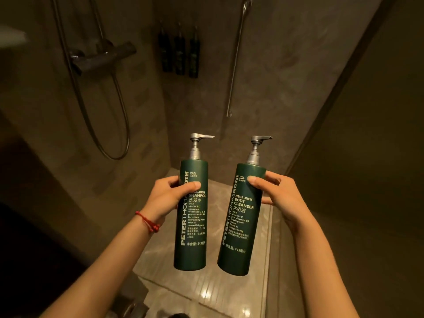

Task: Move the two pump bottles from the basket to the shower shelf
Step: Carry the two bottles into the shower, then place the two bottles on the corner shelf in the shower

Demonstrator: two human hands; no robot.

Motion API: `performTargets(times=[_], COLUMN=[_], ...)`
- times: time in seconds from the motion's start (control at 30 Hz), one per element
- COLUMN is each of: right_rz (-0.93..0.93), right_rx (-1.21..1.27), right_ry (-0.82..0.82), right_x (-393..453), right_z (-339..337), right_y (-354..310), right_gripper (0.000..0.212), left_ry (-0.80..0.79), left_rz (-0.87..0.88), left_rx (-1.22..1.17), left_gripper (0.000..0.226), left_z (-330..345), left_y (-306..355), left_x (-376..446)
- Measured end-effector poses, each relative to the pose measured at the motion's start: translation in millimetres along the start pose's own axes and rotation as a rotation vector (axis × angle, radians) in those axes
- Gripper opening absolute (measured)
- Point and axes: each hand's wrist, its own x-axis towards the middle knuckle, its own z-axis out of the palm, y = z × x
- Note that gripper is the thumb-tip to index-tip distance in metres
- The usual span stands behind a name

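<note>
Nearest to me, 2 bare forearms reach forward, the left one wearing a red string bracelet (149,222) at the wrist. My left hand (168,198) is wrapped around the upper half of the shampoo bottle (191,214), thumb across its front label, fingers behind. My right hand (278,196) grips the body cleanser bottle (241,216) the same way, thumb pressed near the top of the label. Both are dark green pump bottles with silver pumps, nozzles pointing right; the shampoo stands nearly upright, the cleanser leans with its top to the right. They are side by side, apart, held in the air above a pale marble ledge (229,285) (glossy, catching the light) that runs away below them.

Farther off, the stone-tiled shower wall carries a mixer valve (103,57) and a looping hose (114,125) on the left, 3 dark wall-mounted bottles (180,53) at centre, and a slanted metal grab bar (236,58) to the right.
</note>
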Motion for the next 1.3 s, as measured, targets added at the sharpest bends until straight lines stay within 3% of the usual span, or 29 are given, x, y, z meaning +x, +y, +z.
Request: performTargets(times=[0.37, 0.5, 0.8, 0.97, 1.3], right_rz=[-0.076, -0.132, -0.303, -0.369, -0.444], right_rx=[-0.005, -0.047, -0.051, -0.015, 0.16], right_ry=[-0.124, -0.256, -0.677, -0.886, -1.082], right_x=[183, 249, 385, 429, 446], right_z=[39, 71, 162, 213, 310], right_y=[-39, -51, -110, -147, -205], right_gripper=[0.024, 0.022, 0.017, 0.015, 0.02], left_ry=[0.166, 0.354, 0.814, 1.024, 1.289], left_rz=[0.108, 0.145, 0.175, 0.223, 0.318], left_rx=[0.062, 0.056, 0.001, 0.009, 0.148], left_gripper=[0.017, 0.015, 0.033, 0.023, 0.027], left_z=[-43, -68, -134, -157, -207], left_y=[50, 59, 99, 127, 180], left_x=[137, 167, 211, 215, 193])
